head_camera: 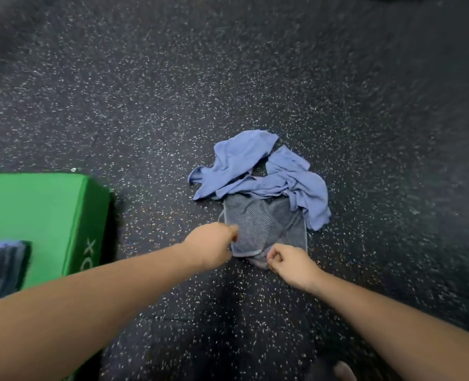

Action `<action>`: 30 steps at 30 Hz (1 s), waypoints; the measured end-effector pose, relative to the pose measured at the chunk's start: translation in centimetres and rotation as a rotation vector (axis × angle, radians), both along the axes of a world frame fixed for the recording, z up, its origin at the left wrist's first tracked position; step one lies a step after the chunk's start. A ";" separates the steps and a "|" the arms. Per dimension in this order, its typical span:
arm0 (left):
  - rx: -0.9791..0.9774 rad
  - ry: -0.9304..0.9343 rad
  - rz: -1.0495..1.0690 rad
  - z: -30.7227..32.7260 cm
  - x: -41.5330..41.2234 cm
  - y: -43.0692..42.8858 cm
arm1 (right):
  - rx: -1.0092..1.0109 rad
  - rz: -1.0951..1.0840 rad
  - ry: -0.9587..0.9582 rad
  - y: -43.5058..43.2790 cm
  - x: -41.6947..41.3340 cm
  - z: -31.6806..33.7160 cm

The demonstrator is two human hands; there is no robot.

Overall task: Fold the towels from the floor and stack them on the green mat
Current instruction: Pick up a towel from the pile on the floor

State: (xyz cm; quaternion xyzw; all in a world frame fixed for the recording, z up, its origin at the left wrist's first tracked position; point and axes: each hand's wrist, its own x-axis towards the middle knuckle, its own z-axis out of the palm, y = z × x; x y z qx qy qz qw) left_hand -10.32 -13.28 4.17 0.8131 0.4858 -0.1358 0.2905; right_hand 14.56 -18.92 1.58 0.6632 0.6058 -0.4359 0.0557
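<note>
A grey ribbed towel (263,224) lies on the speckled dark floor in front of me. My left hand (214,244) pinches its near left edge. My right hand (288,264) pinches its near right corner, fingers curled. Crumpled light-blue towels (258,171) lie in a heap just beyond it, draped over its far edge. The thick green mat (44,215) stands at the left, and a stack of folded towels (2,265), blue on top of dark grey, rests on it at the frame's left edge.
Dark rubber floor (228,78) with white flecks spreads all around the towels. A bare toe (343,371) shows at the bottom edge. The green mat's side faces the towels, about a forearm's length to their left.
</note>
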 end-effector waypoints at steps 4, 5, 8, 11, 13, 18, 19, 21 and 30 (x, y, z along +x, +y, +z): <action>-0.022 0.033 -0.007 -4.9 4.1 -1.6 | 0.000 -0.059 0.007 -1.5 2.6 -3.3; -0.037 0.042 -0.006 -6.1 4.7 -1.9 | 0.004 -0.077 0.009 -1.8 3.1 -4.2; -0.048 0.033 0.030 -9.0 6.1 -2.4 | 0.060 -0.125 -0.021 -1.9 4.8 -6.5; 0.003 0.031 0.068 -10.5 7.1 -1.8 | 0.184 -0.235 -0.089 -0.7 6.5 -8.2; 0.010 0.028 0.093 -11.2 7.7 -1.3 | 0.275 -0.343 -0.132 0.4 7.6 -9.0; -0.068 0.005 0.159 -12.5 8.7 -0.9 | 0.355 -0.461 -0.245 3.0 10.5 -10.7; -0.078 0.011 0.165 -12.6 8.8 -0.8 | 0.327 -0.460 -0.253 3.5 11.0 -11.2; -0.092 0.018 0.171 -12.8 8.9 -0.7 | 0.269 -0.437 -0.266 4.4 11.7 -12.1; -0.182 -0.002 0.212 -12.4 8.7 -0.7 | 0.303 -0.419 -0.136 6.0 13.2 -11.1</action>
